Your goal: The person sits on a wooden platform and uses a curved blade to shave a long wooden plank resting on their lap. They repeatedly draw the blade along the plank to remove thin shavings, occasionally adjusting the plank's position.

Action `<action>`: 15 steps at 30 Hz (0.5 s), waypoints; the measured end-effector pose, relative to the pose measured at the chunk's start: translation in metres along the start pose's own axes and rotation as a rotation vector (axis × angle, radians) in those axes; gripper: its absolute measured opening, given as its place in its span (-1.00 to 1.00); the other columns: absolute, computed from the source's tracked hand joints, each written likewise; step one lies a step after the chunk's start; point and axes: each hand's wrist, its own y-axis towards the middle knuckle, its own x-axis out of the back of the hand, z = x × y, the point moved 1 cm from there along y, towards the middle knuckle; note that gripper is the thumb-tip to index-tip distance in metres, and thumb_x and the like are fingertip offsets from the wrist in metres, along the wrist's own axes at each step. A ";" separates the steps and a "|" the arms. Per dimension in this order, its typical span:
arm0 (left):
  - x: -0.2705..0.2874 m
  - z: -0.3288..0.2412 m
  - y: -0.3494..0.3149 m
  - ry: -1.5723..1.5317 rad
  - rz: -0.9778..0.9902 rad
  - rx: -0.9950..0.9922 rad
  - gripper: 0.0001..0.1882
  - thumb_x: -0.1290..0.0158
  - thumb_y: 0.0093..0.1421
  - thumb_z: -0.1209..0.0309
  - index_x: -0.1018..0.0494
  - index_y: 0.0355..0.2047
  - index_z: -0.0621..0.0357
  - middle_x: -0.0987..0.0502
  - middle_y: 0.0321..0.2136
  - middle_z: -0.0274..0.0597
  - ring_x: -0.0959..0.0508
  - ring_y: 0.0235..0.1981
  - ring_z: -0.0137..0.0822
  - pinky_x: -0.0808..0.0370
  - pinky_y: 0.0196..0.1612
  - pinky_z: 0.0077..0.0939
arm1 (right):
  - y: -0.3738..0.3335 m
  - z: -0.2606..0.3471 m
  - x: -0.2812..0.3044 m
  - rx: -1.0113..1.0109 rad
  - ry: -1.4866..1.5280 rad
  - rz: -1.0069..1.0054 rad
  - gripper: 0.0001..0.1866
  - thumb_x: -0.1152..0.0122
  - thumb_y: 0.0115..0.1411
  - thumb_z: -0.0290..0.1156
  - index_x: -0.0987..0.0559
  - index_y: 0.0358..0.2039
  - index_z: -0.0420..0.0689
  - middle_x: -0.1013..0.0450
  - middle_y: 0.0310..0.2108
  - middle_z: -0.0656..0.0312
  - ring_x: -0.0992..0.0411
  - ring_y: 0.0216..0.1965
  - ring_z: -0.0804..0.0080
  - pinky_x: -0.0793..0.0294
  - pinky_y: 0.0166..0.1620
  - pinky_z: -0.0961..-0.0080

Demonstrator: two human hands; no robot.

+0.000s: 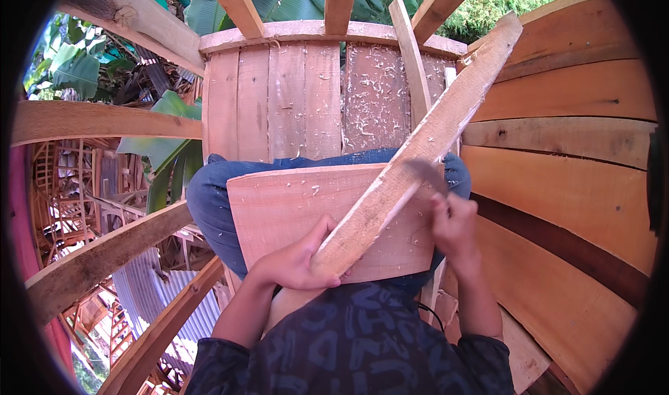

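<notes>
A long, rough-edged wooden plank (425, 144) slants across my lap, from beside my body at the lower left up to the far right. My left hand (303, 255) is closed around its near part, fingers curling under the edge. My right hand (453, 224) makes a fist to the right of the plank. It holds a knife with a dark blade (426, 175), blurred by motion, against or just over the plank's right edge; the handle is hidden in my fist. Under the plank, a wide flat board (293, 203) lies over my crossed legs, with a few shavings on it.
Curled shavings (376, 92) litter the plank floor (286, 95) ahead. A narrow stick (411, 60) leans at the far side, close to the slanting plank. Orange-brown board walling (557, 158) rises on the right; open rails (104, 123) run along the left, with corrugated metal sheets (150, 304) below.
</notes>
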 end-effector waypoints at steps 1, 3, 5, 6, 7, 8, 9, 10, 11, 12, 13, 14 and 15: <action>0.001 -0.001 0.003 0.029 -0.009 -0.008 -0.45 -0.21 0.09 0.53 -0.05 -0.08 0.16 -0.46 -0.26 -0.16 -0.50 -0.23 -0.45 -0.47 -0.13 -0.51 | -0.002 0.002 -0.001 0.080 -0.010 0.033 -0.62 -0.24 0.16 -0.23 -0.46 -0.64 -0.25 -0.38 -0.70 -0.05 -0.44 -0.64 -0.01 -0.37 -0.56 0.26; 0.000 -0.008 0.006 -0.023 0.013 0.006 -0.45 -0.21 0.10 0.52 -0.05 -0.08 0.16 -0.45 -0.25 -0.16 -0.50 -0.23 -0.45 -0.47 -0.13 -0.51 | -0.015 0.009 -0.006 0.242 -0.029 0.098 -0.60 -0.24 0.17 -0.24 -0.43 -0.66 -0.26 -0.36 -0.72 -0.05 -0.43 -0.65 0.01 -0.35 -0.57 0.28; 0.001 -0.011 0.008 -0.038 0.042 0.019 -0.41 -0.22 0.08 0.53 -0.04 -0.05 0.16 -0.45 -0.20 -0.12 -0.51 -0.22 -0.42 -0.47 -0.13 -0.48 | -0.024 0.014 -0.010 0.393 -0.045 0.138 -0.59 -0.23 0.18 -0.26 -0.40 -0.68 -0.27 -0.34 -0.73 -0.06 -0.43 -0.66 0.02 -0.34 -0.59 0.29; 0.002 -0.006 0.006 -0.036 0.051 0.022 -0.37 -0.23 0.06 0.54 -0.03 -0.02 0.17 -0.45 -0.16 -0.08 -0.51 -0.21 -0.40 -0.48 -0.12 -0.44 | -0.015 0.008 -0.005 0.229 -0.023 0.076 -0.58 -0.24 0.16 -0.26 -0.40 -0.69 -0.26 -0.34 -0.73 -0.05 -0.43 -0.65 0.01 -0.35 -0.58 0.29; 0.000 -0.001 0.002 -0.052 0.049 0.027 -0.33 -0.25 0.04 0.56 -0.03 0.02 0.17 -0.45 -0.12 -0.05 -0.51 -0.20 -0.38 -0.49 -0.12 -0.41 | -0.005 0.000 0.000 0.063 -0.003 0.035 -0.58 -0.26 0.15 -0.25 -0.39 -0.69 -0.26 -0.34 -0.72 -0.05 -0.43 -0.65 0.00 -0.36 -0.57 0.28; 0.000 0.002 0.001 -0.056 0.028 0.042 -0.32 -0.25 0.03 0.56 -0.03 0.02 0.17 -0.45 -0.12 -0.05 -0.51 -0.20 -0.38 -0.49 -0.13 -0.41 | -0.001 -0.006 0.002 -0.104 0.014 -0.006 -0.58 -0.28 0.14 -0.24 -0.38 -0.70 -0.25 -0.35 -0.72 -0.04 -0.43 -0.64 -0.01 -0.36 -0.56 0.27; 0.001 0.003 0.002 -0.061 0.007 0.058 -0.32 -0.25 0.03 0.56 -0.03 0.02 0.17 -0.45 -0.12 -0.05 -0.51 -0.20 -0.38 -0.49 -0.13 -0.42 | -0.006 -0.004 -0.001 -0.011 0.007 0.033 -0.57 -0.26 0.15 -0.24 -0.38 -0.70 -0.25 -0.34 -0.72 -0.04 -0.42 -0.65 0.00 -0.35 -0.57 0.27; 0.003 0.000 0.005 -0.050 -0.006 0.068 -0.32 -0.25 0.02 0.56 -0.03 0.02 0.16 -0.44 -0.12 -0.05 -0.51 -0.20 -0.39 -0.48 -0.13 -0.42 | -0.011 0.000 -0.003 0.089 0.003 0.054 -0.56 -0.24 0.17 -0.23 -0.37 -0.69 -0.25 -0.33 -0.72 -0.05 -0.41 -0.65 0.00 -0.34 -0.57 0.28; 0.002 -0.003 0.005 -0.065 0.008 0.055 -0.36 -0.23 0.04 0.56 -0.04 -0.02 0.15 -0.44 -0.15 -0.08 -0.51 -0.20 -0.40 -0.48 -0.13 -0.44 | -0.017 0.005 -0.006 0.188 -0.002 0.076 -0.56 -0.22 0.19 -0.22 -0.37 -0.69 -0.25 -0.33 -0.72 -0.05 -0.41 -0.66 0.01 -0.33 -0.57 0.28; -0.001 -0.006 0.003 -0.079 0.023 0.043 -0.40 -0.22 0.06 0.56 -0.04 -0.06 0.15 -0.44 -0.17 -0.10 -0.51 -0.20 -0.41 -0.48 -0.12 -0.45 | -0.022 0.009 -0.009 0.287 -0.007 0.097 -0.55 -0.20 0.20 -0.22 -0.37 -0.69 -0.25 -0.32 -0.72 -0.06 -0.40 -0.67 0.02 -0.31 -0.58 0.29; -0.001 -0.011 0.006 -0.081 0.042 0.026 -0.45 -0.21 0.07 0.56 -0.05 -0.10 0.14 -0.44 -0.19 -0.13 -0.51 -0.20 -0.42 -0.48 -0.11 -0.47 | -0.021 0.010 -0.010 0.392 -0.012 0.106 -0.54 -0.18 0.22 -0.21 -0.36 -0.69 -0.25 -0.31 -0.72 -0.06 -0.40 -0.67 0.02 -0.30 -0.58 0.29; 0.000 -0.012 0.006 -0.087 0.029 0.025 -0.45 -0.21 0.07 0.56 -0.05 -0.10 0.14 -0.44 -0.18 -0.12 -0.51 -0.20 -0.42 -0.48 -0.11 -0.47 | -0.012 0.005 -0.006 0.240 0.005 0.019 -0.55 -0.16 0.23 -0.20 -0.38 -0.66 -0.27 -0.29 -0.74 -0.03 -0.36 -0.69 0.08 -0.29 -0.58 0.31; 0.000 -0.014 0.007 -0.093 0.018 0.025 -0.45 -0.20 0.07 0.56 -0.05 -0.10 0.14 -0.44 -0.17 -0.11 -0.51 -0.20 -0.41 -0.48 -0.11 -0.46 | 0.004 -0.007 0.002 0.087 0.023 -0.067 -0.55 -0.13 0.25 -0.19 -0.40 -0.64 -0.28 -0.26 -0.75 0.00 -0.33 -0.71 0.14 -0.28 -0.58 0.33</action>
